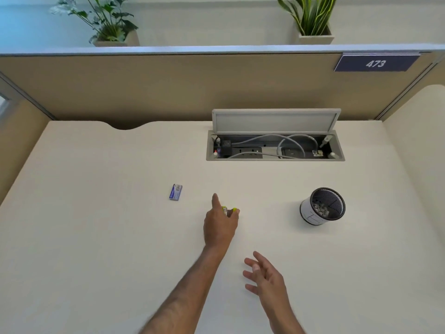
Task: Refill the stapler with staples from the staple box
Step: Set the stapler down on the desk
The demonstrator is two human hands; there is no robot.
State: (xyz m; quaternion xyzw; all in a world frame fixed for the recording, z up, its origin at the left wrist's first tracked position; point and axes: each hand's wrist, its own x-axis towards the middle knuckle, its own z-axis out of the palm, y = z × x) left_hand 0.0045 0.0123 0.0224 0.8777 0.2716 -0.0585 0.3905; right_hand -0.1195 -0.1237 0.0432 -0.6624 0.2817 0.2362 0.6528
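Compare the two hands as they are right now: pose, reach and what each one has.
The left hand is stretched far out over the desk; the right hand hangs back, nearer the body. The left hand is closed around a small yellow-green stapler, index finger pointing forward; the right hand is open, fingers spread, holding nothing. The left hand lies nearer the blue staple box. Both are bare, and neither touches the box.

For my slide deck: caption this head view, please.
Left hand on the small yellow-green stapler; blue staple box lies beside it on the cream desk.

Matt desk (96,213); mesh cup (322,206)
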